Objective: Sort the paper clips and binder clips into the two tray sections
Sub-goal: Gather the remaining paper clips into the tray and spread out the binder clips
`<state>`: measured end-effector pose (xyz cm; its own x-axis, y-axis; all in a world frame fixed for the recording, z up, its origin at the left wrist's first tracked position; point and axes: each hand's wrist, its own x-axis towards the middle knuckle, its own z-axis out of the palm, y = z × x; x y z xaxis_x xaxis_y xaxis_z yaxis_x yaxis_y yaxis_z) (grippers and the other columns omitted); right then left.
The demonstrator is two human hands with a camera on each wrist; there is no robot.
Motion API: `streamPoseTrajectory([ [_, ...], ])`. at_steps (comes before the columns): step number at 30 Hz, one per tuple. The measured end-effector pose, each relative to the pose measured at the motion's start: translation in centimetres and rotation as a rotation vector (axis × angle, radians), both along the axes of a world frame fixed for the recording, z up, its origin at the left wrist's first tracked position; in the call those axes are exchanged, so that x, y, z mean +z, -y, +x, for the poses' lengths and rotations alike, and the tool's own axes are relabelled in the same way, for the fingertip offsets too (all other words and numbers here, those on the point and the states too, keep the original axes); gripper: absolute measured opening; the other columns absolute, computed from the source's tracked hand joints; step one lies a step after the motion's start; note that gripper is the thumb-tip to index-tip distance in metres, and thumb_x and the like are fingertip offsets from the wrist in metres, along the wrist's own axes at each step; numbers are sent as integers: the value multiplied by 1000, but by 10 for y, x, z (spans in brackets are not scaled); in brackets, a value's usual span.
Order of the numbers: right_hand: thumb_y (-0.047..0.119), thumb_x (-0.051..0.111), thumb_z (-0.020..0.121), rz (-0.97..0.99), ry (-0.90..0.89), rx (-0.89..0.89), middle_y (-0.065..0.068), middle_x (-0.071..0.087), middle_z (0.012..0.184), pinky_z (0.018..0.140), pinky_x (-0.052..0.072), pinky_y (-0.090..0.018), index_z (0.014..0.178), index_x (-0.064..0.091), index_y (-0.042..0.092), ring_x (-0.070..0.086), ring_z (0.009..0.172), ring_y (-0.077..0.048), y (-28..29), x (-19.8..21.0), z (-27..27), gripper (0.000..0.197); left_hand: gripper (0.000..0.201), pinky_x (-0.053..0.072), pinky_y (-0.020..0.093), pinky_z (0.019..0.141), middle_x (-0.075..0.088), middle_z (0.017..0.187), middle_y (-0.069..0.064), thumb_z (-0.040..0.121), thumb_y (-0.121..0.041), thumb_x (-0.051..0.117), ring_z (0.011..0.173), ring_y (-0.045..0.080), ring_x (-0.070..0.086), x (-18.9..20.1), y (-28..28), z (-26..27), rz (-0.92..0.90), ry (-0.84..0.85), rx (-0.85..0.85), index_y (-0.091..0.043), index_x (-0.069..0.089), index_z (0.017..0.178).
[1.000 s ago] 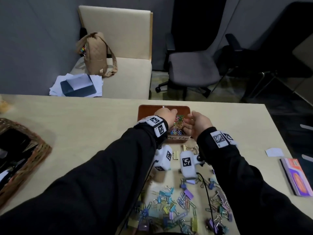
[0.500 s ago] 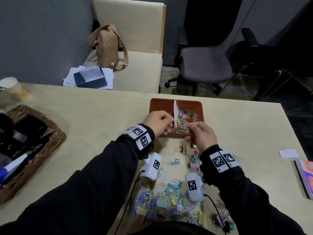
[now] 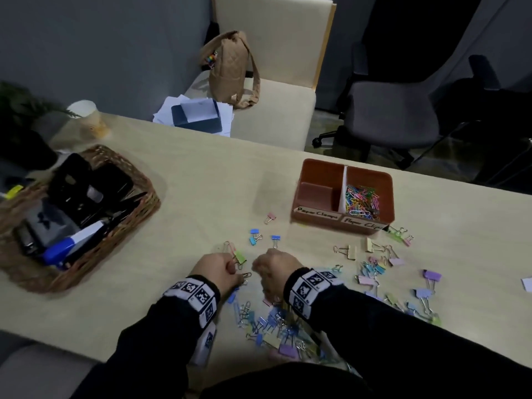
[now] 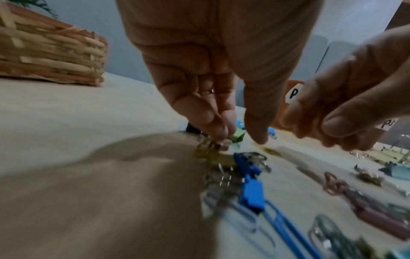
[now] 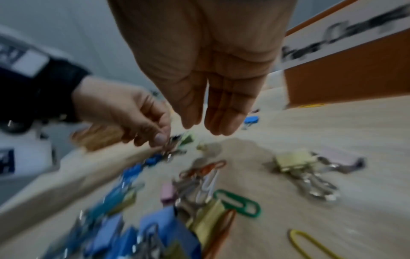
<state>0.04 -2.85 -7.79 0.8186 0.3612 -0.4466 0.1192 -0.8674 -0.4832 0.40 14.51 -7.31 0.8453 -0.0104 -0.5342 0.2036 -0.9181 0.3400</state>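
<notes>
The brown tray (image 3: 316,217) stands at the table's far right. Its right section holds coloured paper clips (image 3: 362,201); its left section (image 3: 316,194) has none. Mixed binder clips and paper clips (image 3: 273,323) lie scattered in front of me. My left hand (image 3: 231,266) (image 4: 239,138) reaches down at the pile's far edge. Its fingertips (image 5: 159,138) pinch a green binder clip (image 3: 239,257) by its wire handle. My right hand (image 3: 259,266) (image 5: 206,126) hangs just beside it, fingers relaxed and pointing down, holding nothing.
A wicker basket (image 3: 126,214) of office tools sits at the left, a paper cup (image 3: 86,116) behind it. More binder clips (image 3: 374,269) lie right of my hands, below the tray. A chair with a bag (image 3: 233,70) stands beyond the table.
Both hands have come back from the tray to the pile near me. The left hand now pinches a clip. My view has swung left, so the tray sits further right.
</notes>
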Motion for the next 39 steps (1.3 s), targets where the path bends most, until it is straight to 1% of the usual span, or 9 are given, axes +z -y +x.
streamPoseTrajectory([
  [4,10,72,74,-145,94,306,-3,50,108,75,54,-40,117,57,24,53,98,-27,-19,-19,-4,48,24,44,25,63,61,74,-2,71,-26,72,72,21,57,-8,-1,-4,-28,-18,9,-21,49,72],
  [7,10,72,74,-189,132,447,-7,50,112,73,53,-41,123,54,18,48,98,-27,-15,-16,-8,53,11,48,25,66,64,77,-1,72,-16,63,73,21,61,-12,-4,-4,-51,-8,25,-19,53,76],
  [14,14,59,87,-191,41,390,-8,47,127,87,47,-38,126,57,16,45,115,-29,7,-4,-4,39,15,52,25,71,64,81,-2,74,-11,61,78,19,62,-19,-11,-1,-124,42,41,-24,57,76],
  [17,14,66,82,-184,57,351,-6,44,125,83,50,-39,135,44,24,44,113,-27,5,-3,-6,58,24,52,30,77,56,97,-6,81,-16,65,88,18,60,-22,-12,2,-117,203,-10,-34,58,94],
  [20,14,69,80,-214,105,386,-8,44,120,80,50,-42,146,23,32,43,105,-27,-4,-3,-11,83,49,52,32,87,48,108,-5,81,-12,67,98,17,58,-23,-12,14,-128,211,-72,-40,56,120],
  [23,10,67,80,-264,72,394,-8,40,123,82,49,-42,148,14,33,40,107,-28,-13,0,-8,90,44,50,32,90,50,111,-2,83,-16,66,104,19,58,-23,-13,25,-104,173,-99,-35,59,122],
  [28,17,64,85,-276,20,371,-8,39,128,84,48,-40,142,33,24,40,115,-29,-6,3,-4,65,25,49,31,88,52,110,-2,85,-28,64,103,19,59,-24,-13,30,-22,155,-160,-28,63,111],
  [33,18,62,85,-294,12,368,-9,46,124,86,49,-39,127,52,14,45,114,-29,-1,4,-2,43,52,47,29,85,47,114,-4,72,-53,72,108,16,52,-23,-3,27,22,138,-211,-28,59,116],
  [39,18,63,83,-302,15,346,-9,46,125,86,47,-38,126,53,13,46,113,-29,-2,1,-2,44,49,47,33,84,48,114,-3,82,-38,64,109,19,51,-21,12,21,-7,190,-390,-35,48,128],
])
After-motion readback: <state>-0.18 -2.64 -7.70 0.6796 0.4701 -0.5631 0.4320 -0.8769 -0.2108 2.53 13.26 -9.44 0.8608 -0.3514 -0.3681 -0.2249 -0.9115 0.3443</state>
